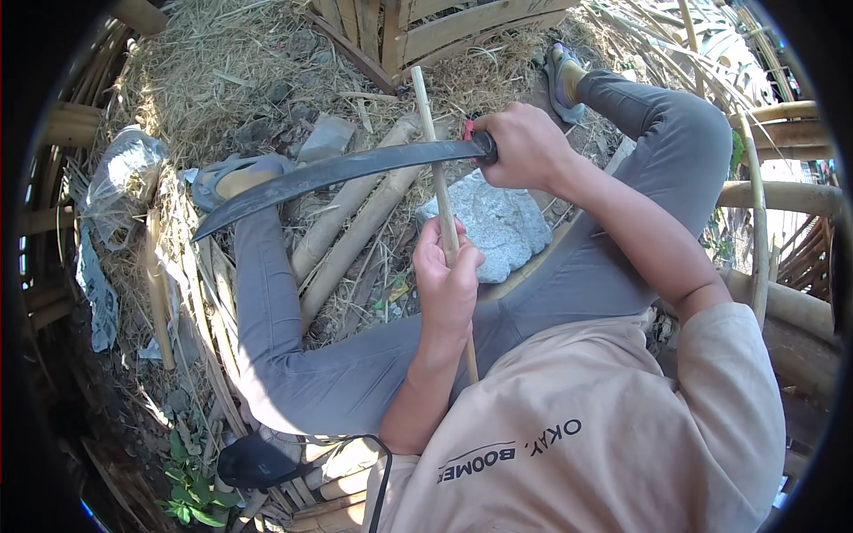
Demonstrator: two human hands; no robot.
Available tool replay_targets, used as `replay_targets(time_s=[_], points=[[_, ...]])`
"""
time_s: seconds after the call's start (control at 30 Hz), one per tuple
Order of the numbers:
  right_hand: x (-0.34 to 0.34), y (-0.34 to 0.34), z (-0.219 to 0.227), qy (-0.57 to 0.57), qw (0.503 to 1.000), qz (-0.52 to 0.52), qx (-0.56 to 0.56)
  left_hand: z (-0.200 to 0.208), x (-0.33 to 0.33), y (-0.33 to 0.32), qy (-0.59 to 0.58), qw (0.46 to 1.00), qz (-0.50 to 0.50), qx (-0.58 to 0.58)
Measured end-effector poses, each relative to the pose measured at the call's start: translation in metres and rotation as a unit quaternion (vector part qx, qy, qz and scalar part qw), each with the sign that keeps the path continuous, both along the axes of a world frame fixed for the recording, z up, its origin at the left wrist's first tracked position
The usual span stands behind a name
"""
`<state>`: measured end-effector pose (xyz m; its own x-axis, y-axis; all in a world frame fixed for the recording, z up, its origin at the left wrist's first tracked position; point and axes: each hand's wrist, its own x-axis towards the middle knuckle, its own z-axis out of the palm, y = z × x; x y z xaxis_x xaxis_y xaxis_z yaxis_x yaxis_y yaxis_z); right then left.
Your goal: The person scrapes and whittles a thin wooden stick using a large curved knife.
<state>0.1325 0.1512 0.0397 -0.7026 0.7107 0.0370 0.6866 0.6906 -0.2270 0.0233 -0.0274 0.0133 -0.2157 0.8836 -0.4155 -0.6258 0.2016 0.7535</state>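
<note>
Head view, I log: left hand [447,275] in closed grip around bamboo stick [433,142]; right hand [524,147] in closed grip on curved blade [338,171] crossing it. Beneath: grey stone [502,222], bamboo poles [355,222]. Ground: straw [204,71], woven fencing [426,27].

The knife blade [329,173] crosses the upright stick [435,169] — a rock [502,222] lies just right of it.

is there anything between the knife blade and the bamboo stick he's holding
Nothing visible. The long curved blade, held by the right hand, lies directly across the bamboo stick, which the left hand grips lower down. The left hand's fingers sit below the blade, clear of the edge.
</note>
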Motion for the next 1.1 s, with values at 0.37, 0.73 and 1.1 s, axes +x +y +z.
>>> replay_targets(time_s=[0.37,0.73,1.1], points=[[0.009,0.051,-0.014,0.083,0.994,-0.053,0.041,0.010,-0.004,-0.001,-0.044,0.999,-0.003,0.001],[-0.005,0.017,-0.010,-0.004,0.999,0.034,-0.033,0.004,-0.004,0.000,-0.064,0.998,-0.012,-0.007],[-0.005,-0.002,-0.004,0.007,0.997,0.004,-0.080,0.000,-0.015,0.003,-0.105,0.994,-0.015,-0.011]])
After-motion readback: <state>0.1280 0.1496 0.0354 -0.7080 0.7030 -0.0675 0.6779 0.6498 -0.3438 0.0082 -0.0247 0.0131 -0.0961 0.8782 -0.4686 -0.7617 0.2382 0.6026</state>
